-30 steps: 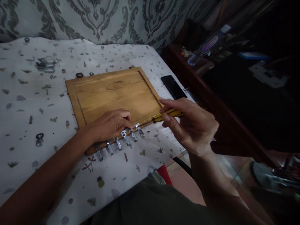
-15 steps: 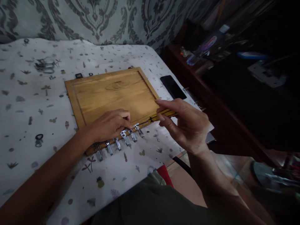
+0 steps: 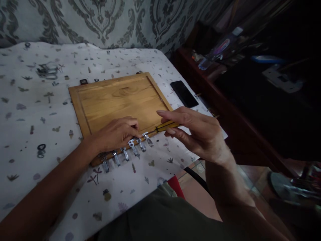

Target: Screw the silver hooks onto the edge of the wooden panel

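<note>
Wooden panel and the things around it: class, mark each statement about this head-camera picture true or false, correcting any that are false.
1. The right hand holds the yellow-handled screwdriver. True.
2. The phone lies on top of the wooden panel. False: it lies beside it, on the patterned cloth.
3. Metal clips line the panel's edge nearest the person. True.
4. The left hand is raised well clear of the panel. False: it rests at the clip-lined edge.
5. The cloth is plain red. False: it is whitish with small printed figures.
</note>
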The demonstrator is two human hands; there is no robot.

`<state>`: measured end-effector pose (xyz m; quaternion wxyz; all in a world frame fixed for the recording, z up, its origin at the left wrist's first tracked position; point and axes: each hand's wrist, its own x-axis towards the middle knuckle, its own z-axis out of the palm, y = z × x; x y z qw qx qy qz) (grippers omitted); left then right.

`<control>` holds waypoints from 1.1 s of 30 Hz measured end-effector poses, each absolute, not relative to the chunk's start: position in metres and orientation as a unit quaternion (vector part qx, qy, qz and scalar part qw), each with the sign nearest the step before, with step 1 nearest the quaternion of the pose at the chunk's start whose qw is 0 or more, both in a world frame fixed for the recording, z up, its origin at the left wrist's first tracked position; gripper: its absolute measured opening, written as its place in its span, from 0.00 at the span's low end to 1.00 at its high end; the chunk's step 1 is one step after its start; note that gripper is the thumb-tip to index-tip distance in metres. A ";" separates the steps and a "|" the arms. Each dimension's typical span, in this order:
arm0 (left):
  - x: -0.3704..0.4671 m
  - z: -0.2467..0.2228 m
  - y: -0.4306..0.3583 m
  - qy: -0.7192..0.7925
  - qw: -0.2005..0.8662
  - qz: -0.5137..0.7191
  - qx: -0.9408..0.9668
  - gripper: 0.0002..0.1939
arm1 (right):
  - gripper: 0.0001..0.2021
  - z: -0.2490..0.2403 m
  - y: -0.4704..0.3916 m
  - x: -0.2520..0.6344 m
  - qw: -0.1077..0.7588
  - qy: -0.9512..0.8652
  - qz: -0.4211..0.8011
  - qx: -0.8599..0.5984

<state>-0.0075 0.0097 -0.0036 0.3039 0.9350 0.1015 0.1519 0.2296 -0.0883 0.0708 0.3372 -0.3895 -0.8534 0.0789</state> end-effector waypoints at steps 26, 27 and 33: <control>-0.007 -0.006 0.010 0.102 0.294 0.155 0.937 0.16 | 0.13 0.066 -0.089 0.221 0.392 -0.813 0.025 -0.430; -0.007 -0.006 0.010 0.102 0.296 0.156 0.937 0.16 | 0.13 0.067 -0.090 0.221 0.411 -0.800 0.023 -0.437; -0.008 -0.005 0.009 0.102 0.306 0.160 0.933 0.16 | 0.14 0.072 -0.096 0.224 0.503 -0.708 -0.006 -0.495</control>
